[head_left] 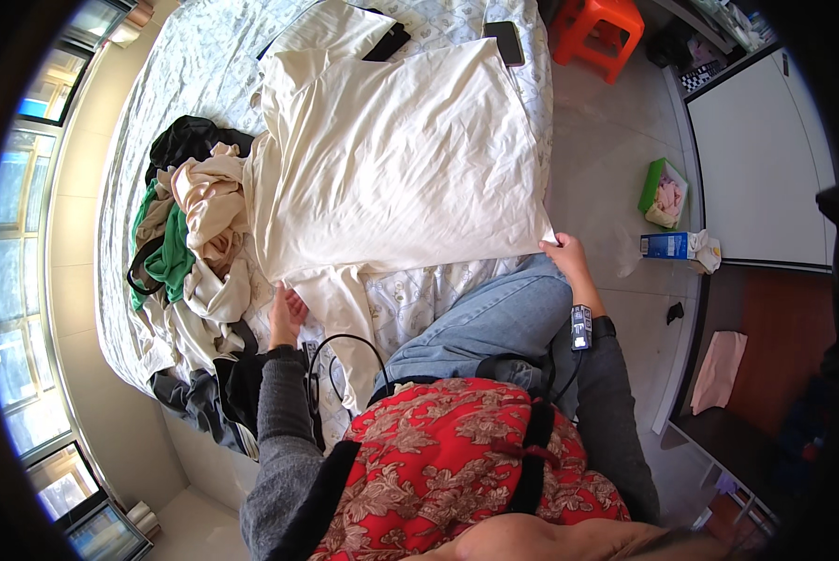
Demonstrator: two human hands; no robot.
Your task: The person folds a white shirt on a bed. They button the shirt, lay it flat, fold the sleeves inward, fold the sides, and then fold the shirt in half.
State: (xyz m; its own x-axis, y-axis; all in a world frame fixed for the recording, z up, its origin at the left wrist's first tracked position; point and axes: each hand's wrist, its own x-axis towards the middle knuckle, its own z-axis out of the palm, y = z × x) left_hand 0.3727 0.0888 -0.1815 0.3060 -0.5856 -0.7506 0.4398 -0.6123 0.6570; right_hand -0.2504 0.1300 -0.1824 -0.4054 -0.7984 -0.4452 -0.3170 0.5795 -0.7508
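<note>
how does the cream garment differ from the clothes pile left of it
The cream garment is spread mostly flat, while the clothes pile is bunched up. The garment is one pale colour; the pile mixes green, black and beige. Both rest on the bed.

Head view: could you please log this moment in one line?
left hand: at near edge of cream garment; right hand: pinching its near right corner; support: bed; clothes pile: at left
</note>
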